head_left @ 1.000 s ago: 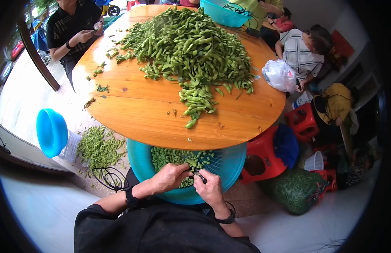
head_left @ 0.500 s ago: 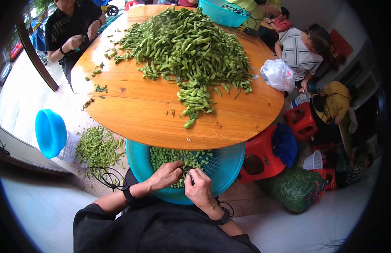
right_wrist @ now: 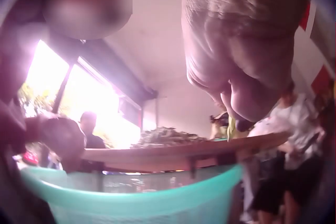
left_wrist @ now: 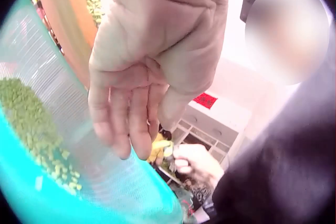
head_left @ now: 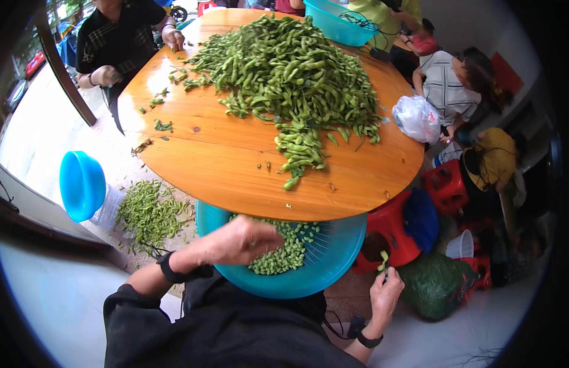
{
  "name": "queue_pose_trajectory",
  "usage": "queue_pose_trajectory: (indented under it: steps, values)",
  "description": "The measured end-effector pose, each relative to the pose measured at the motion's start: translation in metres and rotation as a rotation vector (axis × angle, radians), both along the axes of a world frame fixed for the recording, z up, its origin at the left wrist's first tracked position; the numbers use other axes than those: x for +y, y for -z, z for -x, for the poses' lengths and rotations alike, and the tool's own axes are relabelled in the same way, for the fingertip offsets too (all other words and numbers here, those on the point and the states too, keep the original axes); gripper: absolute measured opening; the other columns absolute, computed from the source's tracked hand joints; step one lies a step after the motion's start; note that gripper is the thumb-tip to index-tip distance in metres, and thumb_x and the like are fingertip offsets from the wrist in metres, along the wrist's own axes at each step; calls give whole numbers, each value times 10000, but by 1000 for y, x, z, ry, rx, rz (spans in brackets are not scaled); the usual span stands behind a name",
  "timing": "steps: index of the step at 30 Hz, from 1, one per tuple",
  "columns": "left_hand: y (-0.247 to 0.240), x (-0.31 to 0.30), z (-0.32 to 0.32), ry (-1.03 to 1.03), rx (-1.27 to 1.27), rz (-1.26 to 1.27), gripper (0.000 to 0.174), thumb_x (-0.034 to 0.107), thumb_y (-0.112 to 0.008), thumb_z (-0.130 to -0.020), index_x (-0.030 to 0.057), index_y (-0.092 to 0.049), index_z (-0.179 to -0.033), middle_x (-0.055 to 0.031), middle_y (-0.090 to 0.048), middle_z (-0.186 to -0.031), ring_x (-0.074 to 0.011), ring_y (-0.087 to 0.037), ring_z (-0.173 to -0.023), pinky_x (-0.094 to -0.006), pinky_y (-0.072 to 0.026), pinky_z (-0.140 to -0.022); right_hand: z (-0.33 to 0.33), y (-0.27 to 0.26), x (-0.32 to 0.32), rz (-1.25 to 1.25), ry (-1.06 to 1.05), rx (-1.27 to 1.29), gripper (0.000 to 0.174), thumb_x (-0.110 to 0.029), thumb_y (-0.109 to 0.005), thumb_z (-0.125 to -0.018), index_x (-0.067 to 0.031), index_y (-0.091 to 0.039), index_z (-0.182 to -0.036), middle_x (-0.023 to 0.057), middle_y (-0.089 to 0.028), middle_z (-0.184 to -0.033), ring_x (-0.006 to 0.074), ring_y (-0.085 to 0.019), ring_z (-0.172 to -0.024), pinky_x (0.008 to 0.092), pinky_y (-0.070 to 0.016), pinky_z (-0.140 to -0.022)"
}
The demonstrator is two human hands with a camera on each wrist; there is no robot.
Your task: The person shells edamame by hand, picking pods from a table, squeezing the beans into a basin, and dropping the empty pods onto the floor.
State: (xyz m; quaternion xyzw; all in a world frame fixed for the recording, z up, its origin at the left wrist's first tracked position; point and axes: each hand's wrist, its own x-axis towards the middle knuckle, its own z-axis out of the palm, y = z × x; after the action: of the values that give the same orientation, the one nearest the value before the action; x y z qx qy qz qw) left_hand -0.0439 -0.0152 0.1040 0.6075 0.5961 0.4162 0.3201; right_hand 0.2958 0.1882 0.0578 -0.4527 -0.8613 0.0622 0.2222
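Note:
A teal basin (head_left: 333, 270) sits under the near edge of the round wooden table (head_left: 223, 165) and holds shelled green beans (head_left: 284, 253). My left hand (head_left: 244, 240) hovers over the beans, its fingers (left_wrist: 131, 121) straight and relaxed, holding nothing. My right hand (head_left: 385, 288) is out to the right of the basin, low beside my body, pinching a green pod (head_left: 382, 259). In the right wrist view the pod (right_wrist: 231, 127) pokes out below the curled fingers (right_wrist: 247, 87). A big heap of unshelled pods (head_left: 284, 67) covers the table.
Discarded pods (head_left: 151, 211) and a blue bowl (head_left: 82, 184) lie on the floor at left. Red stools (head_left: 389, 227) and a green net bag (head_left: 435, 279) crowd the right. A white plastic bag (head_left: 416, 116), another teal basin (head_left: 339, 21) and several seated people ring the table.
My right hand has left the basin and swung out to the right and down, carrying a pod. My left hand stays over the beans, shifted slightly left.

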Motion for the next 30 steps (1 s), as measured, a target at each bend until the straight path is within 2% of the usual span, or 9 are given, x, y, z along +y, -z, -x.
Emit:
queue_pose_trajectory:
  steps: [4, 8, 10, 15, 20, 24, 26, 28, 30]
  values:
    - [-10, 25, 29, -404, 183, -115, 113, 47, -653, -874, 21, -662, -984, -123, -682, -864, -300, -680, -786, -362, -539, -716, -4, -10, -8, 267, 163, -254, 55, 25, -552, -785, 78, -561, -797, 319, -589, -740, 475, -619, -798, 516, -478, -682]
    - [0, 58, 37, -331, 343, -242, 130, 108, -672, -862, 28, -652, -962, -125, -649, -839, -329, -658, -761, -403, -535, -696, 14, -8, -8, 151, 22, -15, 31, 43, -530, -795, 53, -525, -767, 283, -573, -721, 477, -594, -735, 508, -445, -626]
    - [12, 75, 31, -390, 562, -203, 177, 174, -690, -839, 38, -622, -928, -132, -609, -833, -352, -634, -767, -455, -521, -684, 32, -17, -14, 122, -67, 89, 102, 8, -540, -830, 43, -601, -904, 268, -588, -741, 448, -604, -688, 459, -456, -589]
    - [22, 96, 22, -503, 706, 6, 227, 208, -685, -832, 45, -574, -945, -138, -587, -846, -362, -629, -808, -486, -509, -703, 75, -30, -30, 184, -184, 230, 94, 22, -553, -842, 20, -606, -920, 215, -623, -767, 383, -640, -681, 408, -485, -598]
    - [21, 86, 34, -677, 384, -380, 172, 77, -670, -849, 48, -544, -963, -135, -624, -827, -291, -643, -677, -401, -515, -588, 108, -33, -45, 324, -314, 324, 26, -9, -588, -870, 15, -594, -864, 205, -625, -788, 384, -632, -701, 410, -493, -596]
    - [5, 68, 28, -645, 96, -199, 185, 23, -692, -860, 47, -529, -943, -41, -605, -697, -114, -610, -590, -280, -476, -535, 135, -34, -51, 360, -412, 410, 23, 0, -584, -867, 20, -591, -876, 205, -613, -765, 373, -612, -666, 387, -473, -575]
    - [9, 62, 19, -557, -111, -209, 178, 21, -696, -878, 55, -530, -933, 4, -598, -723, -61, -595, -637, -247, -468, -540, 143, -29, -51, 463, -415, 449, 47, -15, -593, -879, 25, -582, -858, 154, -595, -691, 250, -584, -561, 348, -452, -526]
    - [7, 53, 4, -247, -722, -50, 151, 35, -693, -895, 61, -549, -928, 16, -609, -748, -63, -591, -650, -235, -478, -563, 146, -25, -51, 662, -409, 547, 70, -25, -590, -900, 24, -574, -854, 103, -568, -662, 175, -537, -537, 316, -428, -498]
    - [15, 46, -18, -128, -739, -3, 126, 70, -681, -920, 62, -556, -912, 50, -589, -762, -30, -548, -671, -212, -472, -582, 147, -27, -53, 863, -399, 644, 95, -35, -586, -921, 24, -566, -849, 51, -541, -634, 101, -490, -512, 284, -404, -470]
